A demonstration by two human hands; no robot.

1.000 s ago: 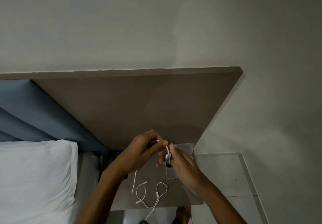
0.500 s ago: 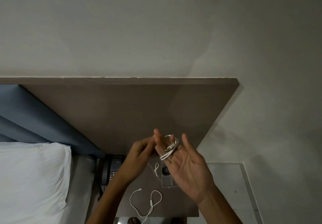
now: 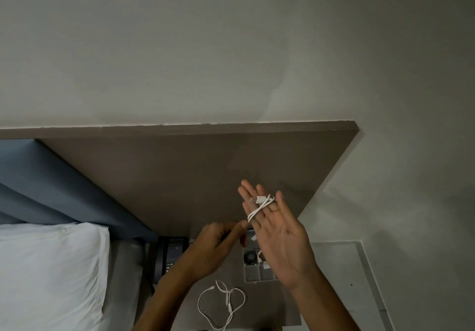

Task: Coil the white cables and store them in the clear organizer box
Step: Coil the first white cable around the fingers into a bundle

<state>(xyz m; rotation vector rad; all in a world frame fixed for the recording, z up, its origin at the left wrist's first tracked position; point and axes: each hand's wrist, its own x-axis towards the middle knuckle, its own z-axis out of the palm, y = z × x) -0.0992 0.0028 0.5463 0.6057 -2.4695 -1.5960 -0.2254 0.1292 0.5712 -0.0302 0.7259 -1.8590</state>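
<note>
My right hand (image 3: 279, 238) is raised palm-up with straight fingers. A white cable (image 3: 261, 206) is wound in a few turns round its middle fingers, with a USB plug lying across them. My left hand (image 3: 217, 247) sits just left of it, fingers curled, its fingertips pinching at the coil's lower edge. The clear organizer box (image 3: 253, 272) with small compartments lies on the brown nightstand (image 3: 272, 307), partly hidden behind my right hand. A second white cable (image 3: 222, 305) lies loose on the nightstand in front of the box.
A dark desk phone (image 3: 172, 256) stands at the nightstand's left side. A white pillow (image 3: 48, 274) and the bed lie to the left. Behind rise a brown headboard panel (image 3: 192, 171) and a blue padded panel (image 3: 51, 191). Pale floor (image 3: 341, 266) shows to the right.
My right hand has opened and risen with the cable wound round its fingers. My left hand has dropped lower, to the coil's bottom edge. The view has tilted down slightly.
</note>
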